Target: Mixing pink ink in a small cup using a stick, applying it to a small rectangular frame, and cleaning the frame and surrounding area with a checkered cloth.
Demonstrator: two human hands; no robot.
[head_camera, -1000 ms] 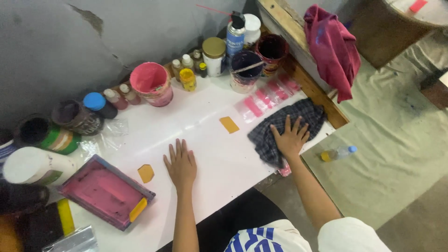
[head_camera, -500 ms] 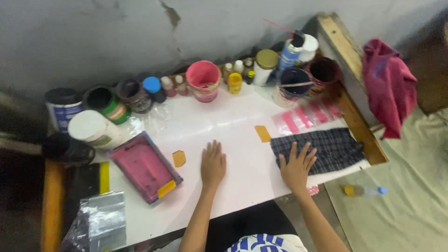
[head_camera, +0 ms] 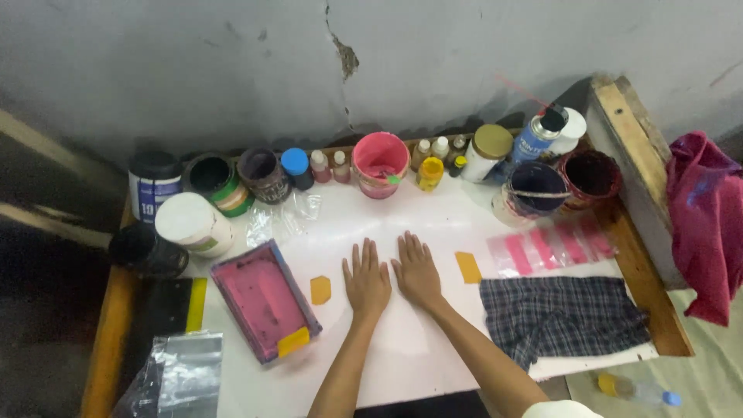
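Hands: while both palms are pressed flat, fingers spread, on the white sheet [head_camera: 433,232], the left hand [head_camera: 367,280] and right hand [head_camera: 417,271] are laid side by side, nothing gripped.
Counter: sheet centred; pink tray [head_camera: 263,298] left, plaid cloth [head_camera: 561,313] right.
Far edge: paint pots lined up.

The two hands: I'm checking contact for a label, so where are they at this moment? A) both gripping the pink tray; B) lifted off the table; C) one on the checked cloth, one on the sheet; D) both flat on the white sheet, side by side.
D: the left hand and right hand lie palm-down, fingers spread, on the white sheet, clear of the checked cloth and the pink tray.
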